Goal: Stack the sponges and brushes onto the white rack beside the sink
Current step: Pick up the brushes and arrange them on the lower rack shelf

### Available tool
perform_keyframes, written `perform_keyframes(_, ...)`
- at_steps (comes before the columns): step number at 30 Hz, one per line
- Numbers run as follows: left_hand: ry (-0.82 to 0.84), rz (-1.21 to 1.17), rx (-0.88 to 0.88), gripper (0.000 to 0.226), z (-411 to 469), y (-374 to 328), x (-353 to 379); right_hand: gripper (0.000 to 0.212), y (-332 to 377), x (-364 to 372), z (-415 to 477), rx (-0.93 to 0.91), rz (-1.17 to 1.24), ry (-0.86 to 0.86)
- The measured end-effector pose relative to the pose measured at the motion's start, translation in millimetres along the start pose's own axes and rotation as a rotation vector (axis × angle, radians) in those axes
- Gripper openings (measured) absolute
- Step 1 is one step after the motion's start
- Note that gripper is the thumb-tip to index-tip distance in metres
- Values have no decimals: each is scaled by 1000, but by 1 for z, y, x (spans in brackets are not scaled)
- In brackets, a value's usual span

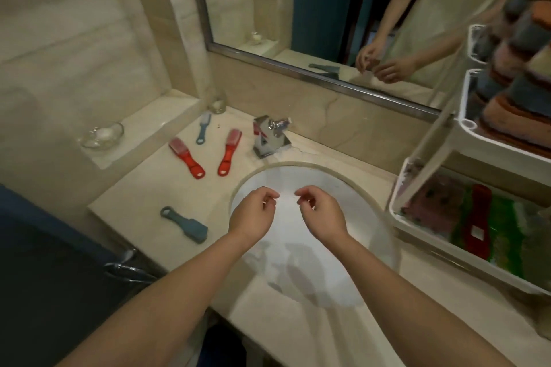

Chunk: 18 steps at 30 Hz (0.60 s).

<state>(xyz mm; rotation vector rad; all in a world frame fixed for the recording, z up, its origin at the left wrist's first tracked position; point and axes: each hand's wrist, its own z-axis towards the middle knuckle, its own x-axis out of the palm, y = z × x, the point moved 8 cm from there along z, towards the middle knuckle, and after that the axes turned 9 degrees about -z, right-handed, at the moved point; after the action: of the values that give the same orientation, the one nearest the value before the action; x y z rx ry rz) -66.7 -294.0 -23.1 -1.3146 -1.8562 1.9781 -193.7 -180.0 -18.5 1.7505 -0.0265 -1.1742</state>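
**Four brushes left on the counter, both hands idle over the sink**

We look down on a pale marble counter (143, 188) set against beige stone walls. A round white sink (322, 179) is sunk into it, with a chrome tap (269, 135) on its far side. A framed mirror (298, 9) runs along the far wall and reflects our arms.

Our left hand (253, 214) and right hand (322, 217) hover side by side above the sink, just apart from each other. The fingers of both are loosely curled with the thumbs near the forefingers, and we see nothing held in either.

Left of the tap lie two red brushes (187, 158) (229, 147), with a small blue brush (203, 128) farther back. A larger blue brush (185, 225) lies alone near the counter's front edge, left of the sink.

The white rack (398, 188) stands on the right, just beside the sink. Its bottom tray holds a pink sponge (432, 202), a green sponge (507, 232) and a red brush (477, 220) lying between them. The upper tiers hold stacked orange and grey-blue sponges (518, 92).

On a raised ledge at far left sits a glass dish (103, 134), and a small glass (217, 104) stands in the corner.
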Motion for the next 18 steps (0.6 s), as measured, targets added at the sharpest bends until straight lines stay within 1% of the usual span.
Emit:
perform_keyframes(3, -27, 10, -27, 21, 22, 22, -38, 26, 27, 32, 25, -9, -5, 24)
perform_keyframes(7, -52, 34, -28, 20, 59, 46, -88, 28, 61, 76, 63, 25, -9, 51)
perform_keyframes(12, -27, 88, -28, 23, 112, 80, -142, 30, 94, 131, 116, 65, -25, 73)
perform_keyframes(15, -9, 177, -7, 27, 143, 99, -168, 32, 101, 159, 146, 122, -43, 78)
perform_keyframes(18, 30, 341, 45, 34, 172, 111, -186, 33, 102, 180, 172, 179, -92, 69)
